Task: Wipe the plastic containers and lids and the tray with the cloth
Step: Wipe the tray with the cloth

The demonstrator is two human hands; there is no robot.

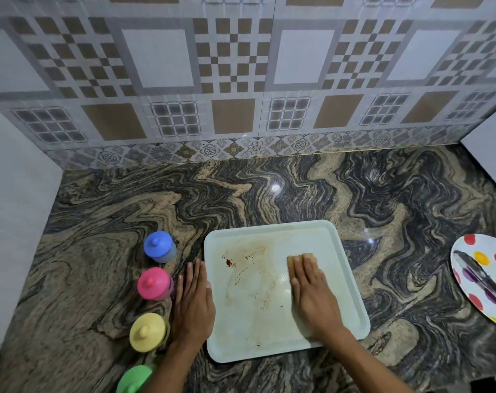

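A pale square tray (351,293) lies on the granite counter, its floor smeared with brown stains on the left half. My right hand (312,290) presses flat on a yellowish cloth (300,258) inside the tray, right of the stains. Flat on the counter, my left hand (193,304) rests with its fingers apart against the tray's left edge. Left of it stands a row of lidded plastic containers: blue (159,246), pink (154,283), yellow (147,331) and green (135,380), the green one partly hidden by my forearm.
A white plate with coloured dots (485,276) sits at the right edge, a dark utensil lying across it. The tiled wall runs along the back of the counter. White panels stand at the far left and far right.
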